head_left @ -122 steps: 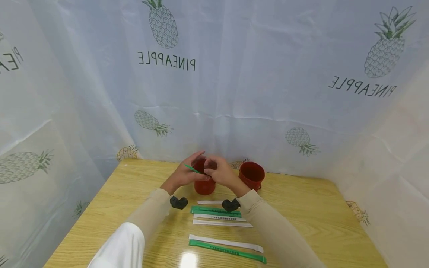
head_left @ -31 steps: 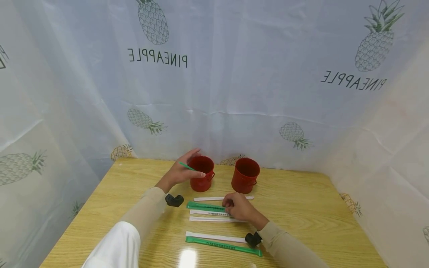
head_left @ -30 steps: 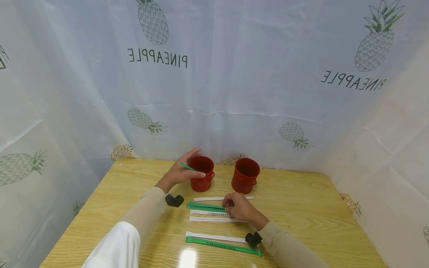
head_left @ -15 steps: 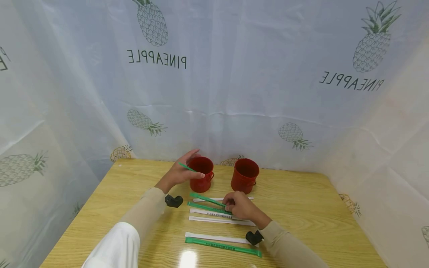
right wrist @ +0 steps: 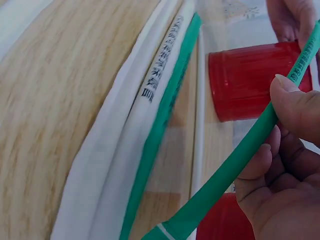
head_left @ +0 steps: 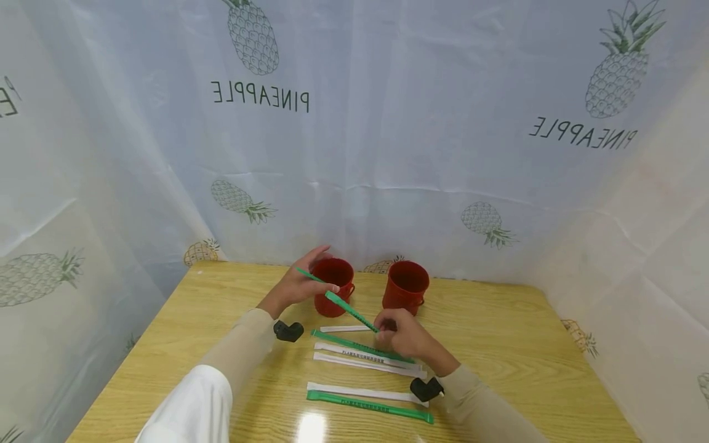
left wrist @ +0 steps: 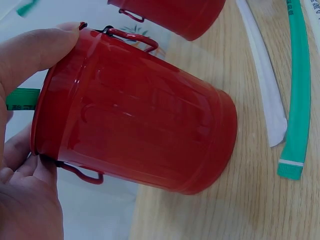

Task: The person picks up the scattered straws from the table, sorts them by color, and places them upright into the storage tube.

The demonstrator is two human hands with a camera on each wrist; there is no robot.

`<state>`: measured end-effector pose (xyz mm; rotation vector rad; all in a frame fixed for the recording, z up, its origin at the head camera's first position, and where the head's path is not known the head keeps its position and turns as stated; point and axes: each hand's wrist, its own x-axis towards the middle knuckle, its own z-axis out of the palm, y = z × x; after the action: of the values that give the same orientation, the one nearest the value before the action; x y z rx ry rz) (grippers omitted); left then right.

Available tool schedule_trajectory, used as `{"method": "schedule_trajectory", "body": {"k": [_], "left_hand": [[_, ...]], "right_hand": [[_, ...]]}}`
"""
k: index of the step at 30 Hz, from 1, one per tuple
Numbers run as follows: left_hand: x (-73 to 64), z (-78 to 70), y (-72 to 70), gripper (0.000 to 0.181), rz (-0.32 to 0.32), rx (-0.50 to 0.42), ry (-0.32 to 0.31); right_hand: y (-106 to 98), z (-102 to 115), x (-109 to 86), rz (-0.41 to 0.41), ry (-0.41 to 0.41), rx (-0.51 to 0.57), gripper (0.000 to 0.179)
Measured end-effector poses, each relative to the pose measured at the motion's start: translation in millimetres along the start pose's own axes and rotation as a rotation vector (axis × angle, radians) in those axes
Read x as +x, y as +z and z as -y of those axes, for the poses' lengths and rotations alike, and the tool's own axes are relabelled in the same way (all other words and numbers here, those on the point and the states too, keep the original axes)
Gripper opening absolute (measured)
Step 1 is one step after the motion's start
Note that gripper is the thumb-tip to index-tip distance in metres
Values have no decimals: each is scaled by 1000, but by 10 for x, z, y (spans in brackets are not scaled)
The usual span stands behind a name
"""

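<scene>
My left hand (head_left: 299,284) grips the rim of the left red bucket (left wrist: 145,115), thumb on the near side in the head view. A green wrapped straw (left wrist: 22,99) sticks out over that bucket's rim beside the hand; its lower part is hidden inside. Between thumb and fingers, my right hand (head_left: 408,337) pinches another green wrapped straw (right wrist: 235,155), raised at a slant off the table. Its far end comes close to the left bucket's front in the head view. Under the right hand lie a green straw (head_left: 343,340) and a white lettered straw (head_left: 365,355).
A second red bucket (head_left: 400,298) stands to the right, behind the right hand. One white straw (head_left: 343,328) lies near the buckets. Closer to the front edge are a white straw (head_left: 360,392) and a green straw (head_left: 368,405) on the wooden table (head_left: 515,357). A printed curtain (head_left: 388,154) hangs behind.
My right hand has left the bucket and picked a green straw from the row, raising it towards the left bucket. The remaining straws there shifted slightly. My left hand keeps its hold.
</scene>
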<state>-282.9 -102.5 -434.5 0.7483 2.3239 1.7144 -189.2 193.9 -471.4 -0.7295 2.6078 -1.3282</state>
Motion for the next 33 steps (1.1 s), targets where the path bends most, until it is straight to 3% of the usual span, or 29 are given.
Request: {"method": "schedule_trajectory", "body": {"k": [5,11,20,28,33], "left_hand": [[6,3,1,95,8,-2,35],[-7,-19,0,98,1,-11,-12],[-3,-6,3,95,3,-11,-14],[4,-9,12,99,4,-27,-14],[1,-16,10,97,-2,-30,2]], "right_hand": [[-51,88,-27,-43,-13,61,9],[-80,205,-22,-88,-19,104,7],[-74,325,5,-126,-50,153,8],[-58,467,89,-166,-20,193,9],[-82,564,212,-193,-75,196,9]]}}
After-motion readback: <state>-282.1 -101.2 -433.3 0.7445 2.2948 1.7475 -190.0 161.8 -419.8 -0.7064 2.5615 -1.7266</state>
